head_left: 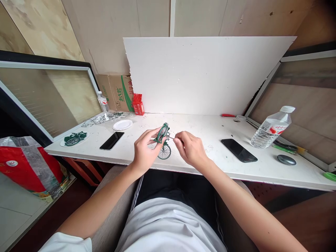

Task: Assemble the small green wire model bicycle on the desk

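A small green model bicycle (164,152) is held above the front edge of the white table (210,161), one spoked wheel hanging lowest. My left hand (146,147) is closed around its upper part, with thumb and fingers on the green frame. My right hand (191,147) pinches a thin, dark, rod-like tool (171,138) whose tip points left at the bicycle. Its exact kind is too small to tell, and the fingers cover its other end.
A black phone (112,140), a white plate (122,124) and more green model parts (75,138) lie to the left. On the right are another phone (238,150), a water bottle (273,127) and a dark round object (286,160). A white board (207,73) stands behind.
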